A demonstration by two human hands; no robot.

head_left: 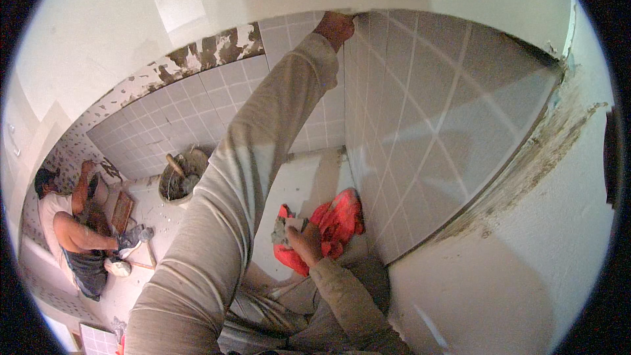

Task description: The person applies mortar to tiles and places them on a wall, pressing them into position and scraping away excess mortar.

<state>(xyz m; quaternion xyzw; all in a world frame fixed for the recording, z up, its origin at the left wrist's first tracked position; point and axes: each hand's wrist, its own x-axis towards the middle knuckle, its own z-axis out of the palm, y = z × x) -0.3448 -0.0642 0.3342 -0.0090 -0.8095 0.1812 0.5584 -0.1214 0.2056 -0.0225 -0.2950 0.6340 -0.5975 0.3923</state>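
Note:
My left arm stretches up to the top edge of the grey tiled wall (420,112), at the corner where two walls meet. There my left hand (336,29) is closed, with a thin dark tip showing beside the fingers; what it holds is too small to name. Low down, my right hand (306,243) grips a small pale piece (297,223) with lumpy grey paste (281,231) around it. Under and beyond this hand lies a crumpled red plastic bag (338,220) on the floor, close to the right wall's tiles.
A mortar-smeared bucket (192,174) with a wooden-handled tool (176,165) stands by the far wall. At the left, another person (72,230) sits low, one hand at the wall, near a reddish-brown board (122,212). Rough plaster (217,46) shows above the left tiles.

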